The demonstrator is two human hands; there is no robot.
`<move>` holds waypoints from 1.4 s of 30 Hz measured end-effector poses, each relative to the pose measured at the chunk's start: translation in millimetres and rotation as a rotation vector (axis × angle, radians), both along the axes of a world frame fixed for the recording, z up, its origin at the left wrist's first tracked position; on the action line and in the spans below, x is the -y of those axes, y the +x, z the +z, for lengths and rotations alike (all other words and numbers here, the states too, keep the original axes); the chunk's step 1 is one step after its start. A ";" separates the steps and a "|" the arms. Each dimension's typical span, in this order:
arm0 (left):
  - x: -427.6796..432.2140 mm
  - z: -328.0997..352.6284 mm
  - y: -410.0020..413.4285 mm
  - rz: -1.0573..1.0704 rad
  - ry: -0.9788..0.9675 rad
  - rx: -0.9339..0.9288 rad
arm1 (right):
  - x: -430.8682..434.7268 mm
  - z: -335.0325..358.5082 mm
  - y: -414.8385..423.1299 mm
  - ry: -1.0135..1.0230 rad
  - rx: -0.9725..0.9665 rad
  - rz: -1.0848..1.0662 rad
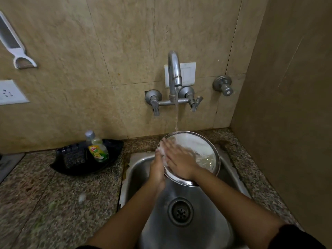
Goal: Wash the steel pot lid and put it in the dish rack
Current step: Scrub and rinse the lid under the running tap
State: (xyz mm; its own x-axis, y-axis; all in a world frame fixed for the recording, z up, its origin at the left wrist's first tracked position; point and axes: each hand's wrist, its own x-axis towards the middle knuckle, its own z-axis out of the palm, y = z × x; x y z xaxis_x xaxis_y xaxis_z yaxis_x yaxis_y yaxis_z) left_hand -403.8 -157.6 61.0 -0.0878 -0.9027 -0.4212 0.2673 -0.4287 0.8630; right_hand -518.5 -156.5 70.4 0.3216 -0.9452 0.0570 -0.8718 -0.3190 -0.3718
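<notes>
Head view: the steel pot lid [197, 150] is held tilted over the sink [136, 169], clamped at its near-left rim by the left hand [158, 168], while the right hand [179, 159], fingers spread flat and gripping nothing, is pressed on the lid's wet inner face where the tap [174, 72] stream lands. Beyond the lid's far rim the wall is close, and to the right of the right hand a side wall stands near. Open basin is seen below the wrists around the drain [180, 212], and left of the left hand the counter [53, 194] is occupied by a black tray [59, 166] with a soap bottle [98, 148].
</notes>
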 end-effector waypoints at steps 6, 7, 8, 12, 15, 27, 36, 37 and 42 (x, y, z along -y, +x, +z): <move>13.4 -1.5 17.7 0.032 0.030 -0.027 | -41.6 -2.4 -51.1 0.043 -0.206 0.076; 12.2 -2.2 18.6 0.040 0.028 -0.025 | -39.2 -2.1 -62.5 0.032 -0.243 -0.023; 9.7 -2.4 17.6 0.040 0.025 -0.032 | -32.5 -2.5 -70.3 0.023 -0.260 -0.129; -0.4 -3.5 3.8 0.030 0.041 -0.014 | 9.0 5.4 -58.9 -0.046 -0.194 -0.296; 0.7 1.2 -6.1 -0.006 0.023 0.008 | 12.8 14.8 -23.0 -0.007 -0.092 -0.074; 1.3 7.8 5.0 0.105 0.081 0.008 | -9.7 21.6 -57.4 0.004 -0.251 -0.321; 18.6 14.6 21.3 0.113 0.072 0.019 | -38.3 15.6 -23.4 0.143 -0.090 0.096; 19.4 12.1 24.2 0.121 0.081 0.028 | -40.9 12.4 -36.7 0.134 -0.117 -0.011; 11.1 8.1 15.2 0.040 0.112 0.060 | -8.5 10.4 -52.3 0.006 -0.209 -0.437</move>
State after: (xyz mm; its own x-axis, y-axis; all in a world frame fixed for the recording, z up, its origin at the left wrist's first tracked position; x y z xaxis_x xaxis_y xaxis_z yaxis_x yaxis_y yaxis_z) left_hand -388.6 -168.7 69.1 -0.0246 -0.8520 -0.5229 0.2354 -0.5133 0.8253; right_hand -570.8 -148.0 80.8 -0.1018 -0.9944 0.0275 -0.9800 0.0955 -0.1746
